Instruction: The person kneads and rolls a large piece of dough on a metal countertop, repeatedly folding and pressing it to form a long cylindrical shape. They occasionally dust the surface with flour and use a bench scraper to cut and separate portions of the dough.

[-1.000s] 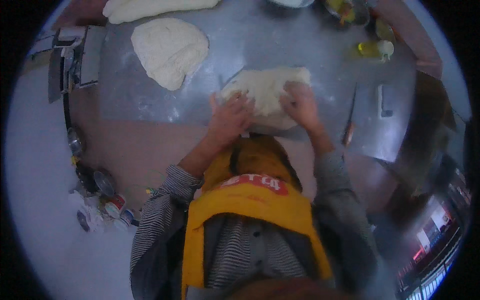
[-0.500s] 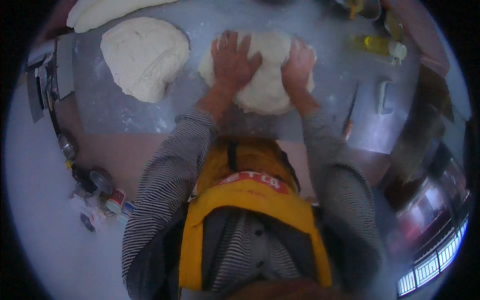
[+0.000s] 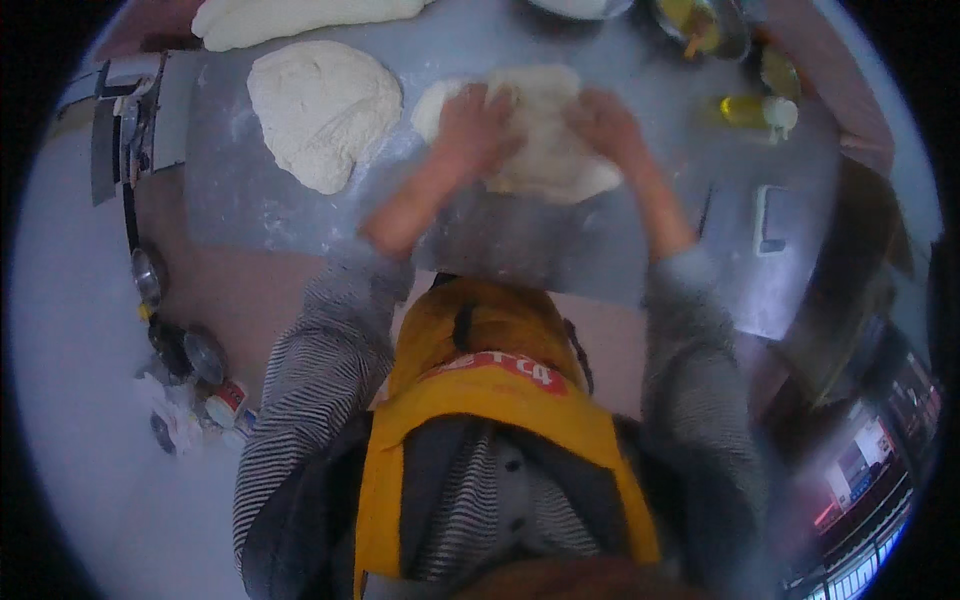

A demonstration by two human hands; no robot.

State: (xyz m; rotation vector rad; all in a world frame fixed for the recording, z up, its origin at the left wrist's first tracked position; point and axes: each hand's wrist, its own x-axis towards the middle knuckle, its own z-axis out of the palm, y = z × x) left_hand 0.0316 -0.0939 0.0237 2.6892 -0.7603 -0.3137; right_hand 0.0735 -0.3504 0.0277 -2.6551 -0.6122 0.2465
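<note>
A pale mass of dough [image 3: 545, 150] lies on the grey work table under both of my hands. My left hand [image 3: 480, 132] grips its left part with the fingers curled in, blurred by motion. On its right part, my right hand [image 3: 606, 126] bends its fingers into the dough, also somewhat blurred. Its surface is uneven, with a lobe poking out left of my left hand. A second, larger dough lump [image 3: 325, 110] rests to the left, untouched. Farther back at the left is a long dough roll [image 3: 300, 20].
A bottle of yellow oil [image 3: 745, 112] lies at the right. Behind it are a metal bowl [image 3: 705, 28] with yellow contents and a pale bowl [image 3: 582, 6]. A white-edged, handle-like object [image 3: 768, 220] is on the right part of the floured table [image 3: 300, 225]. Pans [image 3: 205, 355] stand lower left.
My hands have gone from lying spread on the dough to curling into it, with wrists farther apart. The dough has changed shape. The view has shifted, moving the table rightward in it.
</note>
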